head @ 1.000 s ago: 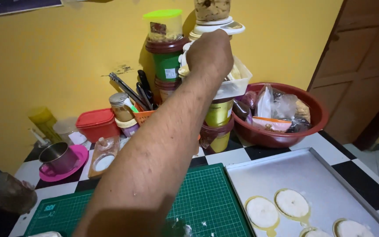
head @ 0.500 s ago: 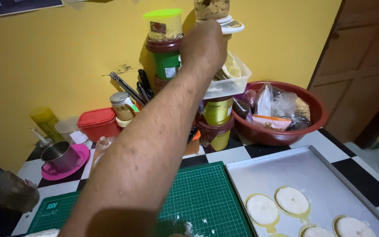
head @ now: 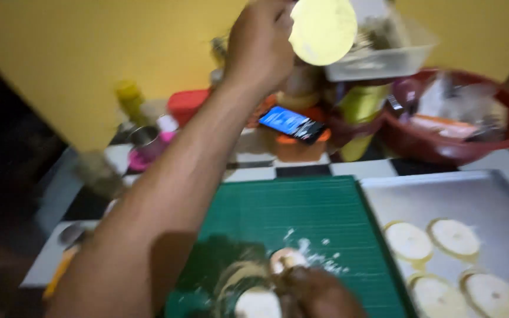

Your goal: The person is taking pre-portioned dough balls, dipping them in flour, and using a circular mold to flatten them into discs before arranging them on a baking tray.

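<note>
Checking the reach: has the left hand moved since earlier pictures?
Yes. The left hand has drawn leftwards, away from the clear tub, holding a pale disc.

A table top (head: 301, 171) with black and white squares is seen. A green cutting mat (head: 319, 229) is laid on it in the near middle, and a metal tray (head: 472, 197) is placed just to its right. Farther back, a red bowl (head: 443, 150), an orange container (head: 296, 150) and a pink dish (head: 139, 160) are set.

The left hand (head: 260, 50) now lifts a pale round lid (head: 323, 28) (blurred) off the stack.
</note>
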